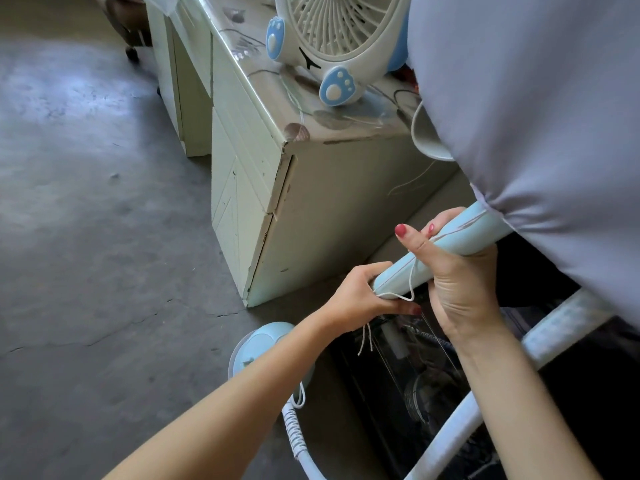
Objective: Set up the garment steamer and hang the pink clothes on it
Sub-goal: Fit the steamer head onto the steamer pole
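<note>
A light-blue steamer board end [446, 251] juts out from under a pale grey-lilac fabric cover [540, 116] that fills the upper right. My left hand [363, 296] grips the lower tip of this blue part. My right hand [457, 275] is wrapped around it higher up, thumb raised. A thin white drawstring [410, 292] loops off the blue end and dangles between my hands. The blue steamer base [256, 344] sits on the floor below my left forearm, with its white ribbed hose [294, 434] curling toward the bottom edge. No pink clothes are in view.
A worn cream cabinet [263, 188] stands close ahead, with a white and blue paw-footed desk fan [332, 39] on top. A dark glass-fronted unit [415, 375] lies below my hands. White-blue frame tubes [561, 327] cross at the lower right. Grey concrete floor [86, 237] spreads left.
</note>
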